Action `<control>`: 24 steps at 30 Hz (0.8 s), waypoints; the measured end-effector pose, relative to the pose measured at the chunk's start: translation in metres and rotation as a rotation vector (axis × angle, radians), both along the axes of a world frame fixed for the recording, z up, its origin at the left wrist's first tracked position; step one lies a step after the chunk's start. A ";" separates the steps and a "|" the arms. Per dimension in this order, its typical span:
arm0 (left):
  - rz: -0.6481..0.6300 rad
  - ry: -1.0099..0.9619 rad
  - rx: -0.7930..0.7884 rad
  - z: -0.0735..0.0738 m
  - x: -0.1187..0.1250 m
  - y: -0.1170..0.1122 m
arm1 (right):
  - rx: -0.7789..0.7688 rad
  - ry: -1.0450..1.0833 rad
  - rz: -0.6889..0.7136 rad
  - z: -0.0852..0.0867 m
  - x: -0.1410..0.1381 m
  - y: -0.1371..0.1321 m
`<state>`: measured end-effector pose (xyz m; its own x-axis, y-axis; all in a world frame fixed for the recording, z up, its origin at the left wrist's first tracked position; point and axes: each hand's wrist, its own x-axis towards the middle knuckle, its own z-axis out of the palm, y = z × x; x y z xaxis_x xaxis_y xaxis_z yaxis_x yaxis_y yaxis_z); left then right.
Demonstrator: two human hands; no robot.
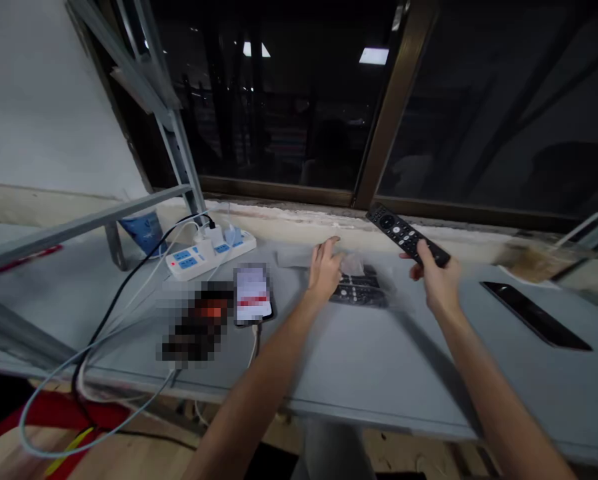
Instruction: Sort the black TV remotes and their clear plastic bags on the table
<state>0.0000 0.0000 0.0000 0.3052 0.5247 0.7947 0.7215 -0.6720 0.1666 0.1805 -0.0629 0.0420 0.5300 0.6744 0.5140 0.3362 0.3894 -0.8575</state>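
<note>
In the head view, my right hand [439,279] grips a black remote control [396,230] by its lower end, raised above the table and tilted with its buttons toward me. My left hand [325,272] is over crumpled clear plastic [353,264] near the window wall, its fingers loosely apart and partly extended. Beside that hand, more black remotes [361,295] lie on the table under clear plastic wrap; the plastic blurs their outlines. Whether the left fingertips touch the plastic is hard to make out.
To the left are a lit phone [253,293] on a cable, a pixelated object [199,323], a white power strip [213,255] and a blue cup [143,232]. A dark phone [535,315] and a plastic cup [533,257] sit right. Loose cables [49,383] loop over the table's front edge.
</note>
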 end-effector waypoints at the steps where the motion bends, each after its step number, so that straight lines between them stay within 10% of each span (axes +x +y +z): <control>1: 0.008 0.023 -0.024 -0.002 0.000 0.002 | 0.000 0.059 0.006 0.001 0.000 -0.001; 14: 0.048 0.137 -0.142 -0.007 0.005 0.010 | 0.124 -0.815 -0.119 -0.004 0.002 -0.010; 24: 0.036 0.036 -0.102 -0.005 -0.003 0.007 | 0.192 0.105 -0.079 -0.004 -0.001 0.000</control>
<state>-0.0034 0.0067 -0.0052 0.3120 0.6136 0.7254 0.7516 -0.6264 0.2066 0.1799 -0.0632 0.0382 0.6346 0.5238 0.5682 0.2855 0.5244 -0.8022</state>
